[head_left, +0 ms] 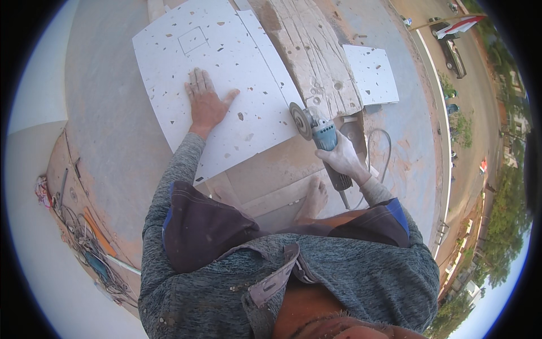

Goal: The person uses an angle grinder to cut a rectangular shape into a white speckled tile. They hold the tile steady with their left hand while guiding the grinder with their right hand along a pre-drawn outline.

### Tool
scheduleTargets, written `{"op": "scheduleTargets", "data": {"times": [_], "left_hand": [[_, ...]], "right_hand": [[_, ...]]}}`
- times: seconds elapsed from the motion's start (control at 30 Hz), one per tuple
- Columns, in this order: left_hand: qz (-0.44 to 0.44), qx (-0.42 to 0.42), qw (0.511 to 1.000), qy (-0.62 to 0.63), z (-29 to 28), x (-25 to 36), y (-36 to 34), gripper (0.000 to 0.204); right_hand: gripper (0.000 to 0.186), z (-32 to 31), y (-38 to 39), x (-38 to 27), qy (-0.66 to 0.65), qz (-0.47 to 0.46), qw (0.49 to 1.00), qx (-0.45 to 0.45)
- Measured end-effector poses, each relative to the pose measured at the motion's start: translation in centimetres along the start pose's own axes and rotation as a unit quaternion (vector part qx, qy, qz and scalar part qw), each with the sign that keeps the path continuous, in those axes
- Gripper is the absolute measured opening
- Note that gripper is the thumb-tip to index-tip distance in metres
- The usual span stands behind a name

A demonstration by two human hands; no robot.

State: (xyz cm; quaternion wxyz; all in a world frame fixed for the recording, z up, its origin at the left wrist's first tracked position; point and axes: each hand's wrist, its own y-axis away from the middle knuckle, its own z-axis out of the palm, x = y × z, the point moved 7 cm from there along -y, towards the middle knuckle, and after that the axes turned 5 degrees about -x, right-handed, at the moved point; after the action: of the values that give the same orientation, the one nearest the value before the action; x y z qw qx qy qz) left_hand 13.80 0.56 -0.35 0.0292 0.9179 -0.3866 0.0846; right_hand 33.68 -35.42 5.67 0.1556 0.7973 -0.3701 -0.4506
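A big white slab (243, 85), flecked with brown, grey and black chips, lies before the person, corners splayed wide, a little square outline (193, 41) marked near its far end and a thin dark line (264, 53) running down its right side. The left hand (208, 107) is pressed flat on it, palm down, thumb spread, gripping nothing. Over on the right, the right hand (344, 155), whitish with dust, has its fingers wrapped around a teal-and-black angle grinder (325, 135), and the round grey disc (300, 121) stands right at the slab's near right corner; whether it touches the edge is hard to tell from above. Now the edges: along the right side, a pale, scored block (307, 56) crowds in close, with a smaller speckled slab (371, 74) just beyond it. Below the grinder, a bare foot (314, 198) is near, and a grey cable (389, 150) loops out on the right. The widest room is leftward, where grey floor (107, 101) stretches from the slab's edge to the pale wall (35, 96).
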Motion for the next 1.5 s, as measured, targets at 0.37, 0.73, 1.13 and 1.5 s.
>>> {"op": "scheduleTargets", "data": {"times": [0.37,0.73,1.13,1.5], "left_hand": [[0.003,0.006,1.000,0.009,0.1,-0.1,0.1,0.123],[0.003,0.001,1.000,0.002,0.1,0.0,0.1,0.123],[0.003,-0.004,1.000,0.005,-0.1,0.1,0.1,0.123],[0.008,0.002,1.000,0.002,-0.1,0.1,0.2,0.123]], "right_hand": [[0.073,-0.6,-0.7,-1.8,0.005,0.015,1.000,-0.001],[0.070,-0.4,-1.0,-1.5,0.000,0.012,1.000,-0.007],[0.070,-0.6,-1.5,-2.1,-0.003,0.017,1.000,-0.007],[0.067,-0.9,-2.5,-2.7,0.010,-0.001,1.000,0.003]]}}
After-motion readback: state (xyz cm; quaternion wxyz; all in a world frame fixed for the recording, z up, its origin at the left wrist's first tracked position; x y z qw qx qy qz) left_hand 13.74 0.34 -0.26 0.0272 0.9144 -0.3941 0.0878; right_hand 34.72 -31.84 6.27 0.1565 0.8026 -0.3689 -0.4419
